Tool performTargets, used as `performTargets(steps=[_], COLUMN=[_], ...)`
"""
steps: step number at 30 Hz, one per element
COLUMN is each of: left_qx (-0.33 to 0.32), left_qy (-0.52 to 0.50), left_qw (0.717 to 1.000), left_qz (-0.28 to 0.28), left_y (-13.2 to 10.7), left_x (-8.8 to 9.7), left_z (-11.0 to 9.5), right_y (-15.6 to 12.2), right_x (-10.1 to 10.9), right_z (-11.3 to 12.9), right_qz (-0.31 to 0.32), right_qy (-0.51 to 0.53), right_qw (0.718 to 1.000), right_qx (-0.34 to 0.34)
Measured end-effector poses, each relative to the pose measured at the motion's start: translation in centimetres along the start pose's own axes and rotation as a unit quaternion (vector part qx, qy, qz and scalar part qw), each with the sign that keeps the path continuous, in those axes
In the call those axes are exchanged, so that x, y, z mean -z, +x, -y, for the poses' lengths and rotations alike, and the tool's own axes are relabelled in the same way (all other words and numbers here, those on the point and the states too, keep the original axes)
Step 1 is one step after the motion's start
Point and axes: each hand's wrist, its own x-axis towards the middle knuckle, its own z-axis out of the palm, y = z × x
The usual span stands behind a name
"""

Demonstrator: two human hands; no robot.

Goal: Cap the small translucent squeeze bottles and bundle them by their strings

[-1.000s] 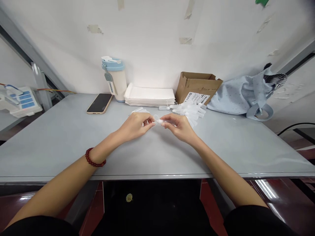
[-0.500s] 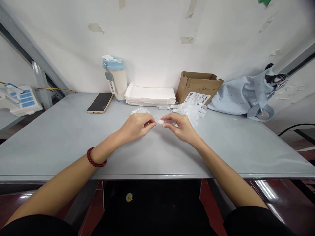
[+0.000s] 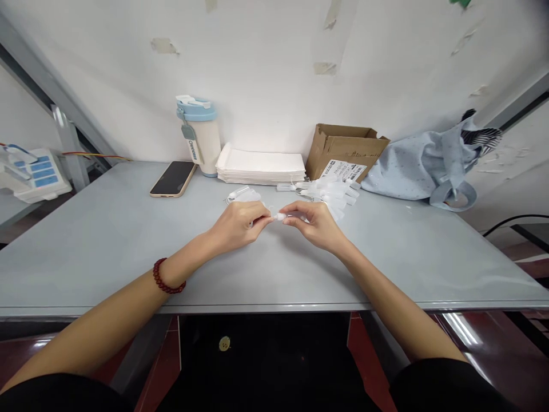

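Over the middle of the desk, a small translucent plastic tube with a white end (image 3: 280,217) lies between my two hands. My right hand (image 3: 318,225) pinches its body between thumb and fingers. From the other side, my left hand (image 3: 240,228) is closed in a pinch at the white tip, where a thin white string shows faintly. Most of the tube is hidden by my right fingers. Just behind my right hand is a heap of similar clear tubes (image 3: 338,197) with strings. A few more such pieces (image 3: 244,194) rest behind my left hand.
Along the wall stand a cream tumbler with a blue lid (image 3: 205,140), a stack of white paper packets (image 3: 261,167) and an opened cardboard box (image 3: 343,150). A phone (image 3: 174,178) lies at left, and a light blue cloth bag (image 3: 412,166) slumps at right on the grey desk (image 3: 274,274).
My left hand has shifted slightly down, and its fingertips now sit closer against the white tip. The string loop that stood up between the hands is less visible. My right hand is almost still.
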Motion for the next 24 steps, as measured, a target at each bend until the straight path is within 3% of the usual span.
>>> performTargets(steps=[14, 24], left_qx=[0.026, 0.046], left_qy=[0.048, 0.034], left_qw=[0.998, 0.998], left_qz=[0.017, 0.028], left_y=[-0.1, 0.4], left_x=[-0.8, 0.0], left_z=[1.3, 1.5], right_y=[0.5, 0.7], right_x=[0.4, 0.4], right_z=[-1.2, -1.6], right_qz=[-0.019, -0.011], right_qy=[-0.042, -0.060], right_qw=[0.998, 0.997], right_qx=[0.042, 0.043])
